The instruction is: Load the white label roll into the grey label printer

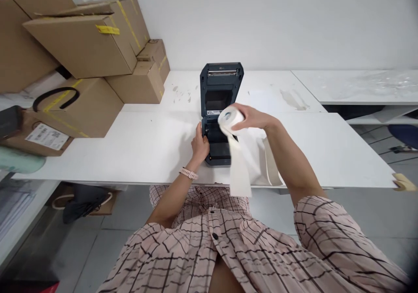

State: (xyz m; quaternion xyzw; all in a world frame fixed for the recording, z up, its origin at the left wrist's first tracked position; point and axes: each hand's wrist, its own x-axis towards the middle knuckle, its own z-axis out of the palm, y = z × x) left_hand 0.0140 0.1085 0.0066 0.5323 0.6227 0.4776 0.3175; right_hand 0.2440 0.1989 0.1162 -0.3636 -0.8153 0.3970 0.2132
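Note:
A dark label printer (218, 150) stands on the white table with its lid (220, 80) raised. My left hand (200, 145) grips the left side of the printer's base, its fingers partly hidden at the rim. In my right hand (253, 116) is a roll of white labels (230, 118), held just above the right part of the printer's bay. A loose strip (240, 171) hangs from the roll past the table's front edge. Part of the bay is hidden behind the roll.
Several cardboard boxes (94, 45) are stacked on the left, with a black curved strap (55, 93) on one. A curl of backing paper (271, 164) lies under my right forearm. The table's front edge (130, 182) runs close to my body. Behind is a white wall.

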